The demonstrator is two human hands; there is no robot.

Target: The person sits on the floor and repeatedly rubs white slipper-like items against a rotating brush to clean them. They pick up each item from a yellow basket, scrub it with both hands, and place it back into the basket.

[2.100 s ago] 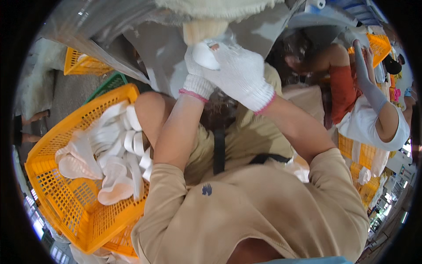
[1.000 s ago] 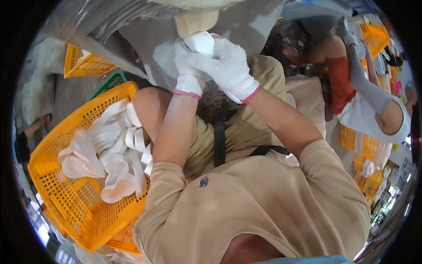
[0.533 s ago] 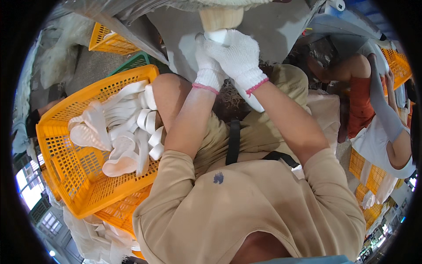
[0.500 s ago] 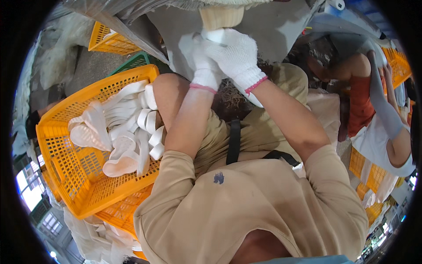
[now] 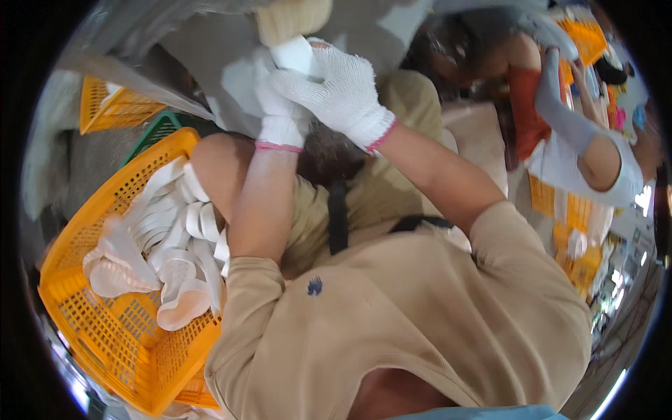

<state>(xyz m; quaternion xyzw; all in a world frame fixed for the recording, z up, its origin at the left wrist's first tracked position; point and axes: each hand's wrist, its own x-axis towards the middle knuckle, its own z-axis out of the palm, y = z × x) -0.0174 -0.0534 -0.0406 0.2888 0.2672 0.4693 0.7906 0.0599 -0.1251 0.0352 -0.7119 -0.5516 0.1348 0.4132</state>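
Both my hands wear white knit gloves and are raised in front of me. My left hand (image 5: 278, 112) and my right hand (image 5: 337, 89) are closed together around a small white piece (image 5: 294, 54). The piece is pressed up against a cream buffing wheel (image 5: 290, 17) at the top of the view. An orange plastic basket (image 5: 105, 336) at my left knee holds several white sole-shaped pieces (image 5: 164, 245).
A second orange basket (image 5: 112, 108) and a green crate (image 5: 159, 129) stand further left. Another person in an orange top with a grey arm sleeve (image 5: 567, 119) works at the right, beside more orange baskets (image 5: 560, 210). Grey machine housing (image 5: 203, 49) is behind my hands.
My hands have stayed at the wheel with the white piece, turning it slightly. The view has swung, so the basket sits lower and further left.
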